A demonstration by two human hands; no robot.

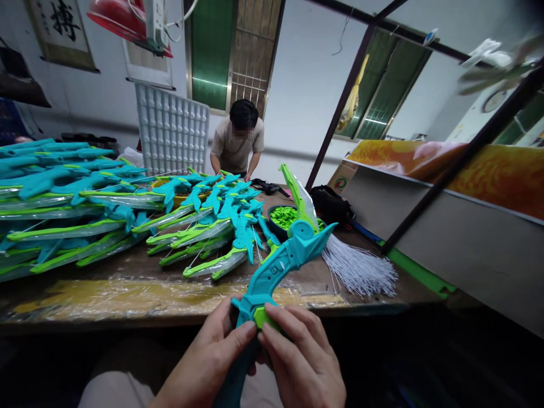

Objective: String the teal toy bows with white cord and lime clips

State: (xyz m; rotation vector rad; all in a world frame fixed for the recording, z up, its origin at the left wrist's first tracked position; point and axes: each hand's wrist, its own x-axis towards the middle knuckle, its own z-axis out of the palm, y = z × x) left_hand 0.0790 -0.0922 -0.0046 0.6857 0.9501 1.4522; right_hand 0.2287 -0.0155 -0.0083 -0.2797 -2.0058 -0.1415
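My left hand (212,351) is closed around the turquoise plastic body of a toy bow (272,269), just in front of the table edge. A lime-green limb (293,184) with a clear strip rises from the bow's far end. Fingers of my right hand (301,351) pinch a small lime-green plastic piece (261,317) against the body, close to my left thumb. Whether that piece is fixed to the body I cannot tell. The body's lower end runs down between my hands, partly hidden by them.
Many similar turquoise and green bows (85,209) lie piled on the table (127,297). A dark bowl (278,231) holds small green pieces, with a bundle of white cords (361,266) to its right. Behind the table a person (238,141) bends forward. A dark metal post (344,96) stands right.
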